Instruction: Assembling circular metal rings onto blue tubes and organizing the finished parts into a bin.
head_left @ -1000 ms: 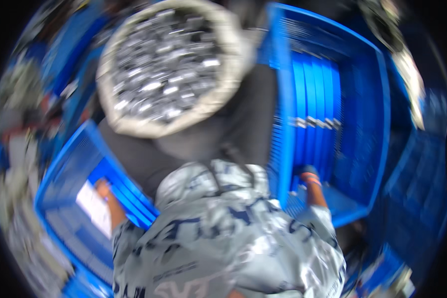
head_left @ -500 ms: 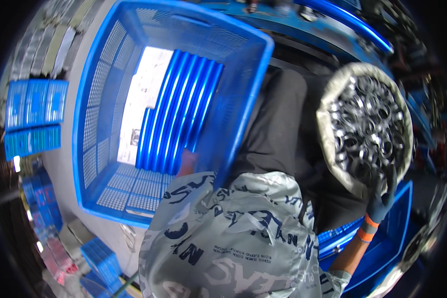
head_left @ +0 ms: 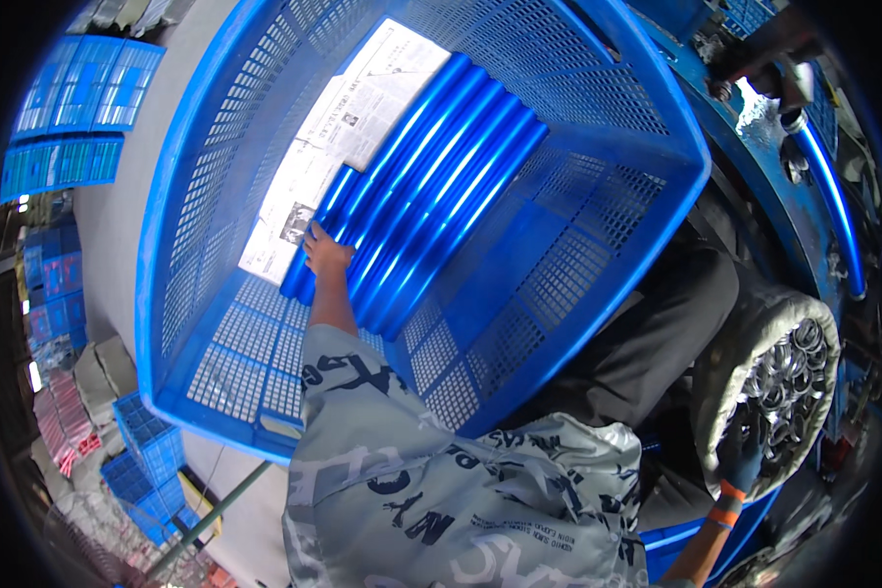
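My bare left hand (head_left: 325, 252) lies over the blue metal tubes (head_left: 441, 186) inside a large blue plastic crate (head_left: 157, 284). Its thumb and fingers are apart, touching the leftmost tubes near their lower ends. Several glossy tubes lie side by side there, the leftmost set lower than its neighbours. At the lower right, my right hand (head_left: 743, 461), in a dark glove with an orange band at the wrist, reaches into a pale sack (head_left: 712, 431) of shiny metal rings (head_left: 789, 377). Its fingertips are hidden among the rings.
Newspaper (head_left: 299, 181) lines the crate floor beside the tubes. A blue machine table (head_left: 745, 176) at the right carries another blue tube (head_left: 838, 211). Stacked blue crates (head_left: 88, 83) stand along the left, and a dark-trousered leg (head_left: 647, 333) lies between crate and sack.
The view has turned, bringing the crate nearer and the sack lower right. My left hand has moved from the tubes' lower ends toward the leftmost ones. The right hand stays in the sack.
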`<state>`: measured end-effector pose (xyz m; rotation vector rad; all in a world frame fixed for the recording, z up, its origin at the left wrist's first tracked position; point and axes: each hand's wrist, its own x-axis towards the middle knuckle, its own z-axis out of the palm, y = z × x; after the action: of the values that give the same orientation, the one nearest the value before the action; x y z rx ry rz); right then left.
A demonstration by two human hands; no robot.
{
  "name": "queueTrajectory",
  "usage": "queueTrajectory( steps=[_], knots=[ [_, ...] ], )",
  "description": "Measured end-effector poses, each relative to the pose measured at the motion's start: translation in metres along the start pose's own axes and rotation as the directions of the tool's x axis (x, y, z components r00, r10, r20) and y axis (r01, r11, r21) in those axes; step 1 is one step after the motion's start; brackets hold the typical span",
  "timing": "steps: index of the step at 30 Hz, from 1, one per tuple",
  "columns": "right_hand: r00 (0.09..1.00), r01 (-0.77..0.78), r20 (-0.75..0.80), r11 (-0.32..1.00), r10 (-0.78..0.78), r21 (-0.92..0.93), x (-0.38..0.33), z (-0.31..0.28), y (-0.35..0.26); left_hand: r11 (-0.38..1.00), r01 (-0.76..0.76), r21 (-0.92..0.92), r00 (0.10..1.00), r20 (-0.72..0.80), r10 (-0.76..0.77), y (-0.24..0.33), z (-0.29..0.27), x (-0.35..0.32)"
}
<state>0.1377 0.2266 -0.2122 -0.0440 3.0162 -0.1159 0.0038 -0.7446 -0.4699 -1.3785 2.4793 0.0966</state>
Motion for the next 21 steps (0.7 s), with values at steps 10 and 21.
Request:
queueTrajectory(
  steps=[10,21],
  knots=[
    [0.989,0.066,0.145,0.962,-0.028,-0.264,0.009,0.005,-0.012,0.964,-0.101,0.245,0.988,0.142,0.067,-0.005,0.003,0.084],
    [0.930,-0.356,0.099,0.935,0.353,0.007,0.019,0.003,-0.010,0.954,-0.274,0.119,0.927,0.296,0.229,-0.020,0.060,0.043]
  ],
)
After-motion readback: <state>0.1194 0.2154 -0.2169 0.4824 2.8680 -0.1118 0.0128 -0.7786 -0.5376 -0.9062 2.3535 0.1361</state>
